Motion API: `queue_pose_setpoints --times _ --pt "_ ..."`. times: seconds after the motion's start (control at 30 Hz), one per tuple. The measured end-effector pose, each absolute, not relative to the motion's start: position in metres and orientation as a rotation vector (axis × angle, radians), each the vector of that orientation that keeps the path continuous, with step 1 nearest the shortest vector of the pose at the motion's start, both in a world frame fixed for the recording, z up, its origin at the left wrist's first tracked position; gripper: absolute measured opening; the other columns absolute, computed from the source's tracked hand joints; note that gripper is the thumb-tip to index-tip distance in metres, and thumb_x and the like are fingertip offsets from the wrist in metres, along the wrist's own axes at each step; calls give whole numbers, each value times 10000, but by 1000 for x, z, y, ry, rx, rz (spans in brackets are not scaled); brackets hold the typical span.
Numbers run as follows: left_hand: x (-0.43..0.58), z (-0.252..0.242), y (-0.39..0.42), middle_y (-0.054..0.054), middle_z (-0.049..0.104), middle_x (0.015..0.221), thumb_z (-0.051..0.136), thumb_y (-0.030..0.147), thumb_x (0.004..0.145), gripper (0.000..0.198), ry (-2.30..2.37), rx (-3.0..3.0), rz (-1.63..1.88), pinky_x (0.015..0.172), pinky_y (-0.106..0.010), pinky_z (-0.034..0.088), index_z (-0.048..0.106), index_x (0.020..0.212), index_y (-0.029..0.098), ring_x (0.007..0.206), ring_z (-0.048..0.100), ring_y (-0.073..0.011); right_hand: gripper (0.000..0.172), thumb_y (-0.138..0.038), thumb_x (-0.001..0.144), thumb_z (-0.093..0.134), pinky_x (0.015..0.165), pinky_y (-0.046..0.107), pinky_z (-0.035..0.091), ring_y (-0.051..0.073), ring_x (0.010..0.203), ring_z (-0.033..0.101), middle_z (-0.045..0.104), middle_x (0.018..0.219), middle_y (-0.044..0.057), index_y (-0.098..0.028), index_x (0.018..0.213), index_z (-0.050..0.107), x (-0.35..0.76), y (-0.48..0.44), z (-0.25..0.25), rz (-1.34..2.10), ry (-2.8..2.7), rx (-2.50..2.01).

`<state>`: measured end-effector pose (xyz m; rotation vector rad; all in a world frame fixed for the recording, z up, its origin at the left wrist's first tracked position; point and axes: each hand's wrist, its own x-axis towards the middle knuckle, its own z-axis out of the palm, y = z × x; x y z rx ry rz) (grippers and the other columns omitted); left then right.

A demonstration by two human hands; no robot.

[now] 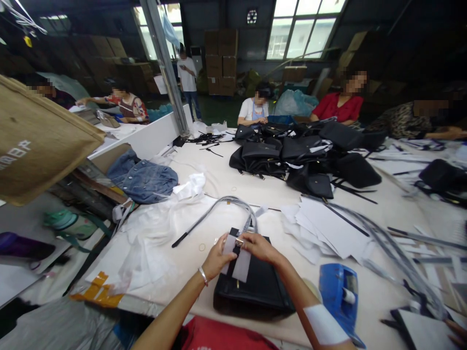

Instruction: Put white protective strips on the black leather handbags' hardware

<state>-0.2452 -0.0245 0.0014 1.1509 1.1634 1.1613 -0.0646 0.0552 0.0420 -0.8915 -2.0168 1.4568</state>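
A black handbag (268,287) lies on the table right in front of me. Over its top runs a black strap (232,265) with a gold-coloured buckle (239,242), and a translucent white strip (242,267) lies beneath the strap. My left hand (218,257), closed, pinches the strap and strip from the left side. From the right, my right hand (260,247) has its fingers closed at the buckle. A handle wrapped in grey plastic (219,201) arches behind the bag, its loose black end resting on the table.
A blue tape dispenser (337,296) stands right of the bag, near white paper sheets (328,226). Many black bags (292,150) are piled farther back. Crumpled white wrapping (149,238) and a denim garment (146,177) lie left. Several people sit around the tables.
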Motion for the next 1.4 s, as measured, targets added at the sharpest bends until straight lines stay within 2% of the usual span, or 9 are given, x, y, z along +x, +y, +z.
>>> queue_pose_setpoints --times 0.07,0.17,0.27,0.37,0.57,0.97,1.2,1.4 --pt "-250 -2 -20 -75 679 1011 693 282 695 510 1065 1077 1087 847 -335 468 557 1165 138 909 618 -208 184 -351 743 610 590 235 379 138 655 524 636 719 -17 -196 818 673 -67 52 41 1443 -1923 -942" --pt "-255 -5 -18 -56 702 903 690 322 705 354 1034 995 1095 791 -327 477 639 997 129 827 627 -198 309 -403 767 592 587 249 402 144 637 543 637 731 -11 -212 1008 617 -74 37 32 1553 -1553 -1035" --pt "-255 -6 -20 -63 703 919 703 325 695 364 1088 959 1116 784 -336 480 640 996 129 811 627 -198 394 -442 800 559 672 297 460 178 747 600 666 880 34 -214 1121 543 -83 16 17 1675 -1204 -1008" --pt "-253 -6 -19 -65 701 930 708 318 689 391 1122 996 1110 787 -337 479 633 1024 130 818 622 -199 382 -446 773 603 744 336 478 209 829 615 674 957 59 -201 1064 568 -94 2 4 1676 -1104 -983" --pt "-257 -4 -10 -29 687 881 724 309 659 382 1139 1049 1082 732 -296 470 631 994 151 777 601 -179 330 -450 745 635 716 312 466 207 800 599 678 868 40 -179 932 618 -103 7 -5 1509 -1126 -1122" --pt "-260 -5 -10 -10 654 866 719 304 649 397 1128 1064 1072 711 -273 453 615 1003 157 763 568 -165 310 -442 748 632 685 284 438 179 748 572 655 804 15 -180 915 620 -102 10 -9 1473 -1161 -1152" --pt "-254 -7 -10 -21 664 896 717 300 653 405 1153 1071 1128 743 -280 453 607 1014 153 799 582 -174 378 -470 768 597 798 336 458 212 869 592 663 935 48 -188 1020 592 -111 9 -10 1394 -1116 -1174" --pt "-256 -13 -13 -11 678 858 728 293 654 399 1191 1053 1167 719 -276 456 603 1009 160 768 596 -167 368 -473 763 599 821 337 458 210 882 600 670 941 42 -197 1005 601 -119 10 -11 1366 -1113 -1177"
